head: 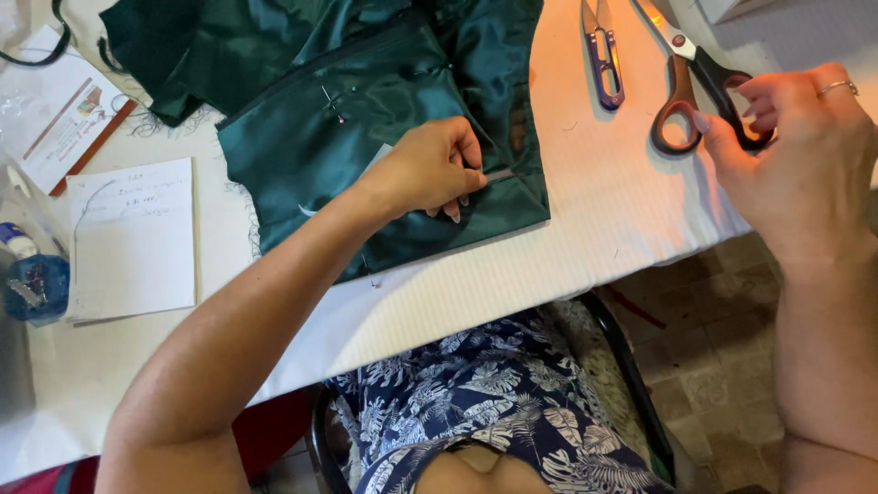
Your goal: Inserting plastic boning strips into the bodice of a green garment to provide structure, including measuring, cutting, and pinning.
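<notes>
The green garment (384,137) is made of a satin-like cloth, glossy and smooth, with frayed threads along its left edge. A metal pin (333,103) is stuck into it. The table cover (585,210) is a white cloth, matt and finely ribbed. The scissors (700,78) have bright metal blades and smooth plastic handles, black and brown. The thread snips (604,59) are metal with a purple plastic grip. The notepad (133,238) is plain matt paper. A thin metal ring is worn on the right hand (805,137). The floral dress (494,393) is a matt printed cloth.
</notes>
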